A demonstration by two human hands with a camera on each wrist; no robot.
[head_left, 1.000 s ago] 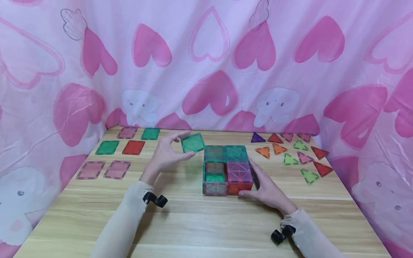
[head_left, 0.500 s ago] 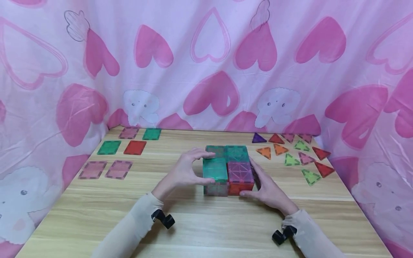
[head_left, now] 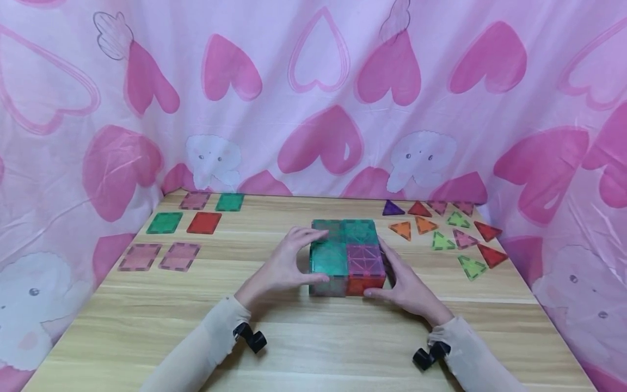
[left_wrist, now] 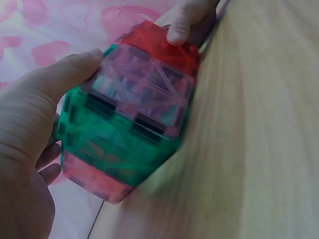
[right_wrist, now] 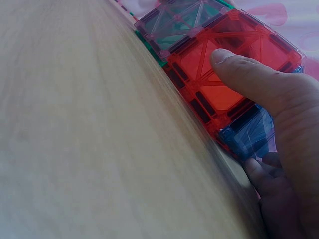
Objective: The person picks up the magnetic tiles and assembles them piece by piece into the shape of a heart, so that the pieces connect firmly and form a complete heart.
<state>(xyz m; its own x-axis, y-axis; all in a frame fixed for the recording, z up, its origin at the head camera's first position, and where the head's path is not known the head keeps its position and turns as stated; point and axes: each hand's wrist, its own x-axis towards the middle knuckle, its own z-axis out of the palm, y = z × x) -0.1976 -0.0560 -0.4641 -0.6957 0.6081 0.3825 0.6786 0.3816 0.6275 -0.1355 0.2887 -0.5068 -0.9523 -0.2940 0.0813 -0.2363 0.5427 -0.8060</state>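
A low box of see-through magnetic tiles (head_left: pixel 365 261) stands mid-table in the head view, with green and pink squares on top. My left hand (head_left: pixel 283 264) holds the green square tile (head_left: pixel 329 260) lying flat over the box's front left part, its thumb at the front edge and fingers toward the back. In the left wrist view that thumb lies along the edge of a pinkish tile (left_wrist: pixel 139 89). My right hand (head_left: pixel 410 287) grips the box's right side. Its thumb presses the red front tile (right_wrist: pixel 219 89), while other fingers reach past a blue side tile (right_wrist: pixel 251 132).
Loose square tiles lie at the back left, among them a red one (head_left: pixel 204 223) and a green one (head_left: pixel 165 223). Several triangle tiles, such as an orange one (head_left: pixel 401 231), are spread at the back right. A pink heart-print curtain (head_left: pixel 318 71) hangs behind the table.
My left hand has brought the green square tile from the air beside the box onto its open front left top. The right hand has stayed on the box's right side.
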